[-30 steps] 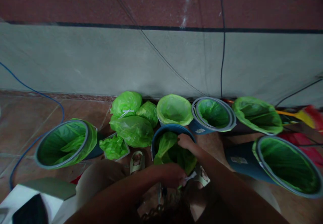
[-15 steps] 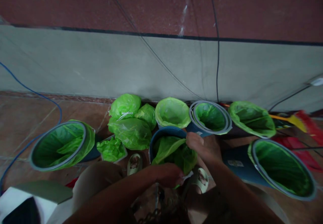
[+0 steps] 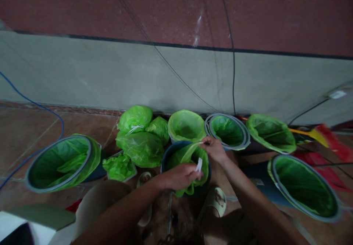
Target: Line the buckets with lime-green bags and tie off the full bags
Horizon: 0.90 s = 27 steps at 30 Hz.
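A blue bin (image 3: 171,152) stands between my feet, with a green bin bag (image 3: 180,156) in its mouth. My left hand (image 3: 183,175) is closed on the bag's near side, and a white strip (image 3: 199,164) sticks up from its fingers. At the bin's right rim my right hand (image 3: 213,147) pinches the upper edge of the same bag, which stretches between the two hands. Part of the bag hangs over the near side of the bin. The bottom of the bin is hidden by the bag and my left hand.
Lined bins stand around: a left bin (image 3: 89,153), a right bin (image 3: 281,186) and several along the wall (image 3: 154,79). Tied green bags (image 3: 143,149) and a small tray (image 3: 135,169) of green plastic lie left. A blue cable (image 3: 62,123) and red dustpan (image 3: 307,160) are on the floor.
Both hands have risen slightly towards the bin's mouth. My right hand has drawn the bag's edge up to the right rim. The white strip now shows above my left hand.
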Available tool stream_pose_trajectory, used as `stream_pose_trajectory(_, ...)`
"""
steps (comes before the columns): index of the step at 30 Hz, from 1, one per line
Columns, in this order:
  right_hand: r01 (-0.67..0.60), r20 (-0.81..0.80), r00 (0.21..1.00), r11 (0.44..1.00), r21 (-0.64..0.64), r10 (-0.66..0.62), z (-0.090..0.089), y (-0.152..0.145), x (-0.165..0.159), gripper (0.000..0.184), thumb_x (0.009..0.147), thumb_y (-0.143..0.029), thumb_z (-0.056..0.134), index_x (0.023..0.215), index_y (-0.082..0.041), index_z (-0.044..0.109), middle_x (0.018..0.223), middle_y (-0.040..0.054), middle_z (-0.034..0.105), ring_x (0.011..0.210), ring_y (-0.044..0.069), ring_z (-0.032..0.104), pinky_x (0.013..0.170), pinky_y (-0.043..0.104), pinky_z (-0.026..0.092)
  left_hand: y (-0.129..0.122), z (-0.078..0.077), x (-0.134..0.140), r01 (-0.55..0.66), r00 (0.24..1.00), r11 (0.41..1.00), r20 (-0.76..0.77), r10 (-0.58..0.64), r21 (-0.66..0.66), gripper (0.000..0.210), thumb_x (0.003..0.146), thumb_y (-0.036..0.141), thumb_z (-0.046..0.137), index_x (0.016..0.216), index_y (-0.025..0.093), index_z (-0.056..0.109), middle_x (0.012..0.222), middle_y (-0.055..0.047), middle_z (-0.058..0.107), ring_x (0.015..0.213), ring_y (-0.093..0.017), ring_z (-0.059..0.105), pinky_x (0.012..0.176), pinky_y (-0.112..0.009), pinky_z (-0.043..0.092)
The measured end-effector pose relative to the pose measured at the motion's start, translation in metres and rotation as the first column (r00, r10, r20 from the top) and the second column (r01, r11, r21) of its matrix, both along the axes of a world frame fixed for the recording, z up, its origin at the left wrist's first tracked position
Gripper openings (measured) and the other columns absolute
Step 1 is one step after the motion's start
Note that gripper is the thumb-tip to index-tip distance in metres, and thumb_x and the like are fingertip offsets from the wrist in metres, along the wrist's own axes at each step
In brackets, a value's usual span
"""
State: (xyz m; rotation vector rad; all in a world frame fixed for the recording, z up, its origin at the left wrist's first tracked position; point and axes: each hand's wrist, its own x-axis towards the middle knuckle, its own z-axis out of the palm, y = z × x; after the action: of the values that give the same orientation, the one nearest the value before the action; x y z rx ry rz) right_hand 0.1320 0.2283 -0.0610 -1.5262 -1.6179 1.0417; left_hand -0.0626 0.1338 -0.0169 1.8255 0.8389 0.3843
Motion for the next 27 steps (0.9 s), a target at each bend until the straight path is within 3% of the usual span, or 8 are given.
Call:
stream_pose_trajectory(4, 0.097, -0.036, 0.995, 0.993, 0.069, -0.095, 0.025, 0.0, -0.001, 0.024, 0.069, -0.041, 0.069, 0.067, -0.019, 0.059, 0.06, -0.0026, 0.058, 0.055, 0.013, 0.051, 0.057, 0.028, 0.039, 0.013, 0.011, -0.007, -0.193, 0.95, 0.97, 0.218, 0.223, -0.149, 0.037, 0.097, 0.038, 0.037, 0.09, 0.014, 0.065, 0.087, -0.007, 0.07, 0.084, -0.016, 0.064, 0.083, -0.029, 0.047)
stream_pose_trajectory(9, 0.217, -0.335, 0.935, 0.934, 0.283, -0.116, 0.08, -0.009, -0.011, 0.027, 0.072, -0.04, 0.074, 0.072, -0.02, 0.057, 0.072, -0.0013, 0.064, 0.068, 0.013, 0.058, 0.068, 0.027, 0.046, 0.021, 0.041, -0.011, -0.246, 0.814, 0.921, 0.452, 0.366, -0.303, 0.042, 0.093, 0.052, 0.045, 0.079, 0.014, 0.058, 0.074, -0.003, 0.062, 0.061, -0.011, 0.057, 0.067, -0.027, 0.047)
stream_pose_trajectory(12, 0.139, -0.57, 0.821, 0.98, 0.142, -0.034, 0.104, -0.018, -0.017, 0.031, 0.072, -0.043, 0.076, 0.079, -0.023, 0.054, 0.081, -0.0002, 0.068, 0.077, 0.014, 0.063, 0.076, 0.03, 0.05, 0.028, 0.057, -0.01, -0.255, 0.777, 0.913, 0.495, 0.389, -0.317, 0.042, 0.09, 0.055, 0.048, 0.077, 0.016, 0.054, 0.075, -0.002, 0.059, 0.058, -0.008, 0.052, 0.065, -0.026, 0.047)
stream_pose_trajectory(15, 0.056, -0.696, 0.712, 0.996, -0.071, -0.09, 0.112, -0.025, -0.016, 0.035, 0.073, -0.046, 0.075, 0.079, -0.024, 0.049, 0.062, -0.0064, 0.057, 0.055, 0.01, 0.054, 0.063, 0.028, 0.052, 0.042, 0.052, -0.01, -0.484, 0.663, 0.781, 0.417, 0.622, -0.395, 0.036, 0.089, 0.052, 0.047, 0.077, 0.018, 0.05, 0.064, 0.004, 0.051, 0.049, -0.006, 0.042, 0.055, -0.023, 0.045)
stream_pose_trajectory(18, 0.059, -0.688, 0.724, 0.998, -0.022, -0.058, 0.112, -0.028, -0.013, 0.033, 0.075, -0.042, 0.076, 0.079, -0.024, 0.049, 0.053, -0.0097, 0.049, 0.046, 0.007, 0.042, 0.055, 0.024, 0.048, 0.054, 0.033, -0.011, -0.684, 0.581, 0.611, 0.209, 0.787, -0.398, 0.031, 0.089, 0.045, 0.045, 0.076, 0.018, 0.051, 0.055, 0.007, 0.041, 0.044, -0.006, 0.034, 0.044, -0.019, 0.033)
stream_pose_trajectory(21, -0.065, -0.674, 0.736, 0.998, 0.008, 0.053, 0.112, -0.031, -0.014, 0.03, 0.077, -0.039, 0.075, 0.079, -0.022, 0.05, 0.053, -0.0089, 0.051, 0.046, 0.007, 0.043, 0.055, 0.022, 0.045, 0.055, 0.015, -0.008, -0.674, 0.692, 0.68, 0.076, 0.718, -0.29, 0.024, 0.085, 0.037, 0.05, 0.079, 0.015, 0.058, 0.056, 0.006, 0.044, 0.048, -0.007, 0.037, 0.046, -0.019, 0.03)
stream_pose_trajectory(25, -0.219, -0.686, 0.716, 0.975, -0.044, 0.13, 0.107, -0.041, -0.032, 0.03, 0.078, -0.041, 0.074, 0.079, -0.021, 0.051, 0.057, -0.0069, 0.056, 0.051, 0.007, 0.047, 0.052, 0.02, 0.039, 0.045, 0.003, 0.007, -0.439, 0.895, 0.881, 0.006, 0.447, -0.179, 0.027, 0.07, 0.02, 0.062, 0.096, 0.015, 0.062, 0.066, 0.005, 0.052, 0.057, -0.008, 0.046, 0.055, -0.02, 0.037)
stream_pose_trajectory(27, -0.29, -0.706, 0.688, 0.955, -0.055, 0.169, 0.104, -0.047, -0.042, 0.031, 0.078, -0.042, 0.073, 0.08, -0.022, 0.05, 0.059, -0.0069, 0.057, 0.052, 0.008, 0.049, 0.052, 0.02, 0.039, 0.04, 0.0, 0.015, -0.332, 0.942, 0.94, -0.078, 0.327, -0.079, 0.027, 0.072, 0.022, 0.063, 0.098, 0.015, 0.062, 0.073, 0.003, 0.059, 0.066, -0.012, 0.053, 0.063, -0.023, 0.044)
